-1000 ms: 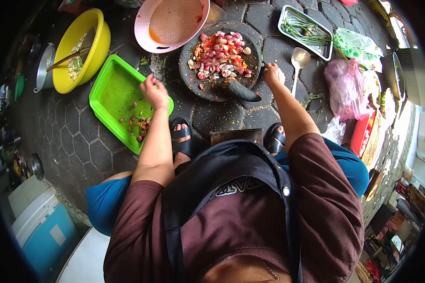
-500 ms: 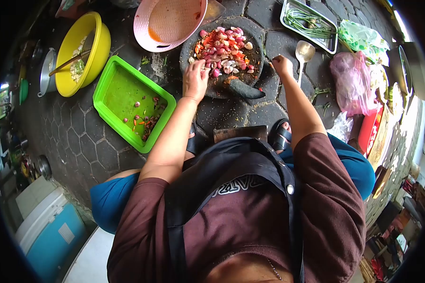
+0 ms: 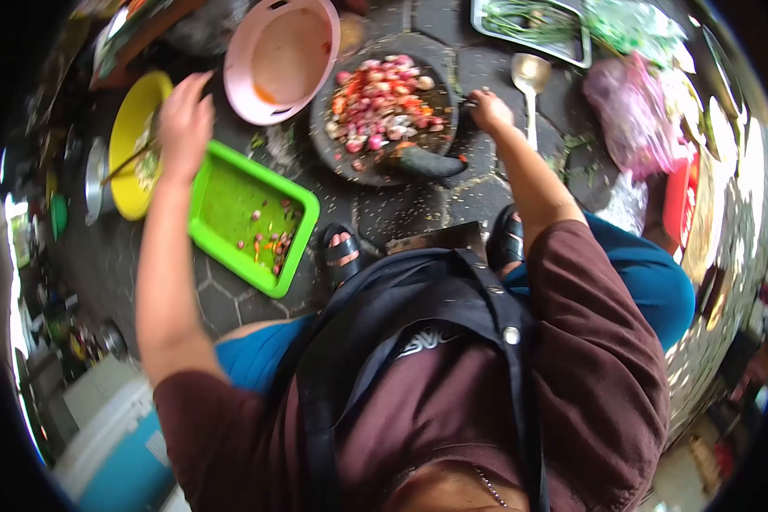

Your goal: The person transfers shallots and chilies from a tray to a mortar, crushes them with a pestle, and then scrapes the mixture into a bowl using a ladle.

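Observation:
My left hand, slightly blurred, is raised over the near side of the yellow bowl, its fingers stretched and apart with nothing seen in them. Pale chopped pieces and a wooden-looking stick are in that bowl. At the right edge of the stone mortar, my right hand is closed; whatever its fingers hold is hidden. Peeled shallots and red chili pieces are heaped in the mortar. A dark curved stone pestle lies across its near rim.
A green tray with a few shallots and chilies stands left of my feet. Beyond are a pink basin and a metal tray of green stalks. A ladle, pink plastic bag and red container lie right.
My left hand has left the shallots in the mortar and swung left to the yellow bowl, its fingers opening out. The right hand stays closed beside the mortar. The camera view has shifted.

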